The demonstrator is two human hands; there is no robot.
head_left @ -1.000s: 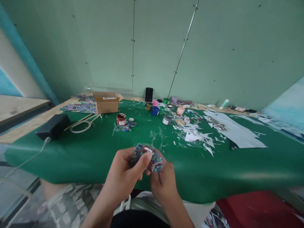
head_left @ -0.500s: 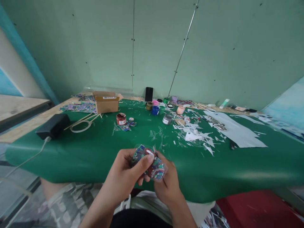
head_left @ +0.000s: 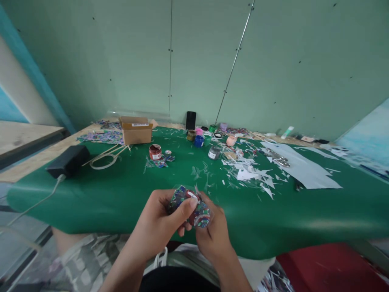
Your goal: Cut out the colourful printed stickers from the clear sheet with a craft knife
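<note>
My left hand (head_left: 165, 217) pinches a multicoloured patterned piece (head_left: 202, 215) with a clear plastic margin, thumb on top and fingers curled beneath. The piece has blue, green and dark red patches and is held just above the table's front edge. My right hand (head_left: 214, 231) is closed at the piece's right side, around small scissors (head_left: 197, 192). Only their thin metal blades show, pointing up at the piece's far edge; the handles are hidden in the hand.
A green cover (head_left: 115, 198) lies over the table, with paper scraps (head_left: 249, 174) and clear clippings beyond my hands. Open paint jars (head_left: 199, 141), a red jar (head_left: 155, 152), a cardboard box (head_left: 136, 132), a black power adapter (head_left: 68, 161) and a phone (head_left: 191, 120) stand around.
Both hands stay nearly in place on the piece. The scissor blades and the piece have shifted very slightly.
</note>
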